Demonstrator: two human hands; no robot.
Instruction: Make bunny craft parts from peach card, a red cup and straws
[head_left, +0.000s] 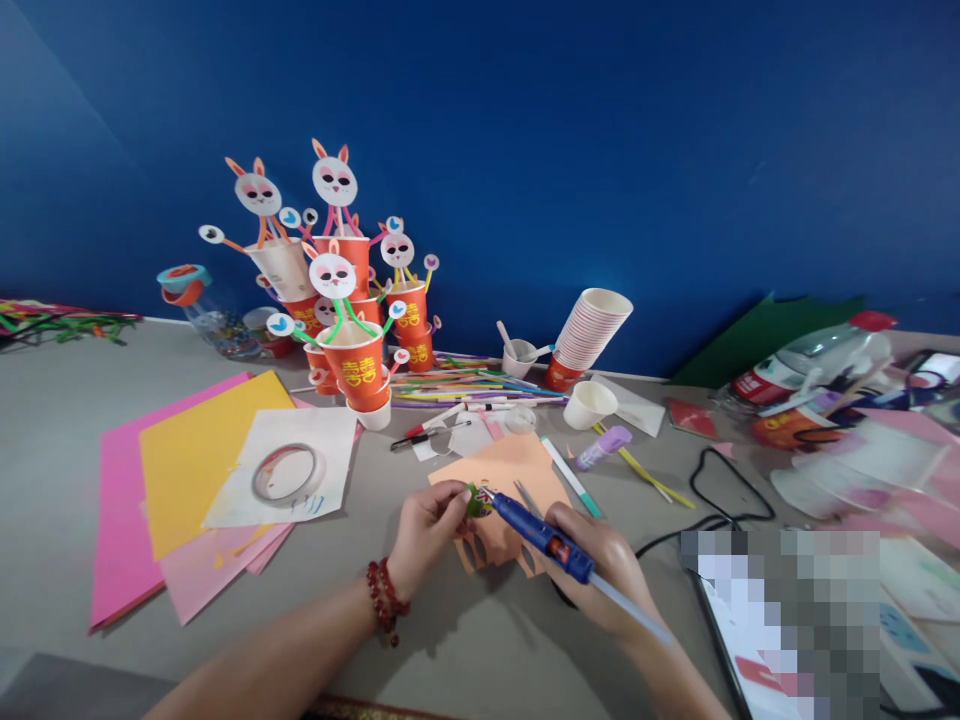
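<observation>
Over the pale orange paper sheet (517, 465), my left hand (429, 522) is pinching a small green round piece (475, 500), while my right hand (604, 570) is gripping a blue hot-glue gun (536, 532). I'm seeing its long body slanting up-left, with the nozzle just meeting the piece's right side. My fingertips are hiding the piece's exact shape.

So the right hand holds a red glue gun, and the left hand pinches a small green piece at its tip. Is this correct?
Not quite. The glue gun is blue, not red. The rest stands: the right hand holds it, and the left hand pinches the green piece at its tip. The head view shows this.
</observation>
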